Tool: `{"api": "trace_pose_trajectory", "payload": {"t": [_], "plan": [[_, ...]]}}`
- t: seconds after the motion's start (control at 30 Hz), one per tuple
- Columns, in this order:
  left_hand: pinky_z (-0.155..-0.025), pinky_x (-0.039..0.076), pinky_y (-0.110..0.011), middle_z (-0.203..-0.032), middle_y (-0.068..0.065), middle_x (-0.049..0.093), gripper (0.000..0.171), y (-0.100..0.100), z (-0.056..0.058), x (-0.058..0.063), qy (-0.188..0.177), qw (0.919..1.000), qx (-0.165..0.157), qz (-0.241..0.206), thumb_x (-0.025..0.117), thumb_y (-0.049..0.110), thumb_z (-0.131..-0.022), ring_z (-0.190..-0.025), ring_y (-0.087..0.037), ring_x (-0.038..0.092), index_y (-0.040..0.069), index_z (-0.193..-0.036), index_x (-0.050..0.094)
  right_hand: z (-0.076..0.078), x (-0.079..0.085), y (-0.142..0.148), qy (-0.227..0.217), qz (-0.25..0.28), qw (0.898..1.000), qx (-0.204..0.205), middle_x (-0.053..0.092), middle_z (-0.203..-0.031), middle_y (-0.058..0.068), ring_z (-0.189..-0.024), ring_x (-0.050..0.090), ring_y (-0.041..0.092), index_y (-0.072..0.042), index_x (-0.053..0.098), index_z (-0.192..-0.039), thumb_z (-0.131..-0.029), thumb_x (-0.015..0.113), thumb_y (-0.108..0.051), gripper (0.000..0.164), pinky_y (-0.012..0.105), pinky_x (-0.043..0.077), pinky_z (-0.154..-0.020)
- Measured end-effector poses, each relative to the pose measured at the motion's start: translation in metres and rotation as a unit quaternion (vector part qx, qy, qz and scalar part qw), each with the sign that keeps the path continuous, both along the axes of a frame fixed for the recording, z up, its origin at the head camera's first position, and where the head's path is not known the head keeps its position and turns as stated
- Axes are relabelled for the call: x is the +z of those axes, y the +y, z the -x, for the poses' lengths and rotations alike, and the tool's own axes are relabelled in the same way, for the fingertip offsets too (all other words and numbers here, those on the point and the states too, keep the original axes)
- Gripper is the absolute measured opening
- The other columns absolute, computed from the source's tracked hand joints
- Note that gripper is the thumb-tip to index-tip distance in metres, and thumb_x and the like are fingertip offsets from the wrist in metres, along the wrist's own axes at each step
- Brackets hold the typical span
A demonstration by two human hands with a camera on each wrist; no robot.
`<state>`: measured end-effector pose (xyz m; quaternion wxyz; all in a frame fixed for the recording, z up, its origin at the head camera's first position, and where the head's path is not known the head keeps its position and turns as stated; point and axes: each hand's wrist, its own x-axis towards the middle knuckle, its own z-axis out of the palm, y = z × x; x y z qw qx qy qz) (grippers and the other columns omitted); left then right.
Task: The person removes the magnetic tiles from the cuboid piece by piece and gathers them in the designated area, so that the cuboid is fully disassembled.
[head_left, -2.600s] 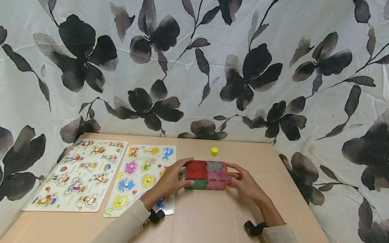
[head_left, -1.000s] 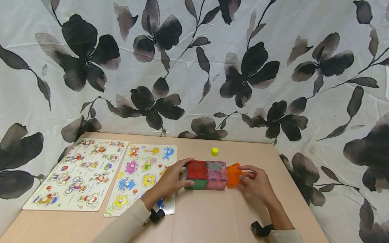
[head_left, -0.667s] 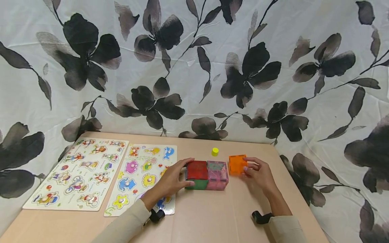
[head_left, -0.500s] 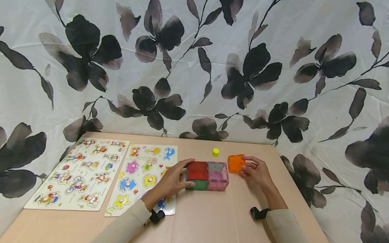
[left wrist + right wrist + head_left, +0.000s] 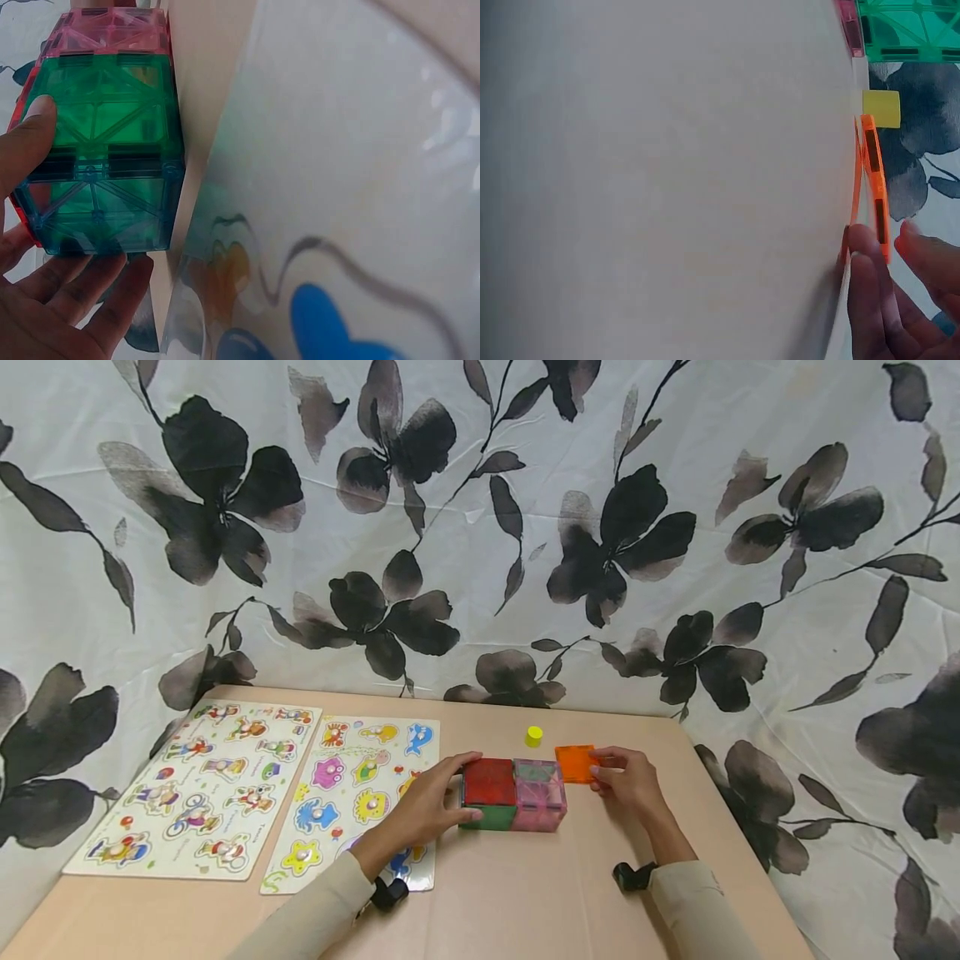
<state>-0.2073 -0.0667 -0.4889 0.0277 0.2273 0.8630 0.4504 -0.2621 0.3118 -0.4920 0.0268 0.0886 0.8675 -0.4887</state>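
A two-cube box of see-through magnetic tiles [image 5: 487,781], red, green and pink, stands on the table. My left hand [image 5: 427,810] grips its left end, thumb on the green front [image 5: 105,105] and fingers on the far side; a blue end tile [image 5: 97,214] shows in the left wrist view. My right hand [image 5: 630,781] pinches an orange square magnetic tile [image 5: 574,764] by its right edge, just right of the box's back corner. Edge-on in the right wrist view, the orange tile [image 5: 876,180] lies close to the table, between fingers and thumb.
A small yellow cylinder [image 5: 534,737] stands behind the box. Two picture boards [image 5: 258,843] [image 5: 273,868] with cartoon pieces lie on the left, the nearer one partly under my left forearm. A floral cloth [image 5: 495,552] hangs behind the table [image 5: 517,893].
My right hand has pulled the orange tile off the box's right end, moved it right and back, then tilted it flatter and shifted it left. My left hand stays on the box.
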Motion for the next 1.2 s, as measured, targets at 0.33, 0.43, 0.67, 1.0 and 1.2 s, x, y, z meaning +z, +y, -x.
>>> {"api": "trace_pose_trajectory", "payload": {"t": [0.33, 0.43, 0.67, 1.0, 1.2], "plan": [[-0.125, 0.041, -0.059, -0.160, -0.001, 0.053, 0.088, 0.000, 0.000, 0.000, -0.002, 1.0000, -0.001, 0.000, 0.090, 0.029, -0.087, -0.151, -0.029, 0.049, 0.030, -0.162, 0.042, -0.034, 0.023, -0.014, 0.046, -0.032, 0.997, 0.053, 0.075, -0.128, 0.021, -0.087, 0.080, 0.030, -0.008, 0.070, -0.138, -0.100, 0.075, -0.016, 0.040, 0.026, 0.066, -0.075], [-0.125, 0.041, -0.060, -0.160, -0.001, 0.053, 0.088, 0.000, 0.000, 0.001, 0.001, 1.0000, 0.000, 0.001, 0.090, 0.028, -0.087, -0.151, -0.029, 0.050, 0.028, -0.161, 0.042, -0.047, 0.029, -0.025, 0.045, 0.003, 0.995, 0.094, 0.077, -0.122, 0.020, -0.092, 0.080, 0.034, -0.008, 0.068, -0.141, -0.100, 0.076, -0.021, 0.044, 0.026, 0.066, -0.078], [-0.124, 0.041, -0.061, -0.159, -0.002, 0.054, 0.088, 0.000, 0.000, 0.001, 0.003, 1.0000, 0.000, 0.001, 0.090, 0.028, -0.087, -0.150, -0.030, 0.050, 0.024, -0.162, 0.043, -0.066, 0.028, -0.048, 0.060, 0.068, 0.987, 0.136, 0.079, -0.115, 0.021, -0.091, 0.080, 0.026, -0.007, 0.067, -0.143, -0.099, 0.076, -0.015, 0.046, 0.025, 0.065, -0.080], [-0.125, 0.041, -0.058, -0.160, -0.001, 0.053, 0.089, 0.001, 0.000, 0.001, 0.003, 1.0000, 0.000, 0.009, 0.090, 0.030, -0.087, -0.151, -0.028, 0.050, 0.027, -0.162, 0.042, -0.069, 0.022, -0.063, 0.087, 0.108, 0.984, 0.110, 0.076, -0.115, 0.023, -0.086, 0.076, 0.018, -0.003, 0.073, -0.134, -0.095, 0.079, -0.005, 0.039, 0.025, 0.066, -0.076], [-0.125, 0.040, -0.058, -0.161, -0.001, 0.053, 0.090, 0.001, 0.000, 0.002, 0.007, 0.9999, -0.002, 0.009, 0.090, 0.029, -0.086, -0.151, -0.029, 0.049, 0.025, -0.162, 0.042, -0.070, 0.023, -0.066, 0.087, 0.110, 0.985, 0.098, 0.073, -0.115, 0.023, -0.080, 0.074, 0.021, -0.004, 0.075, -0.131, -0.094, 0.080, -0.006, 0.037, 0.026, 0.066, -0.074]]}}
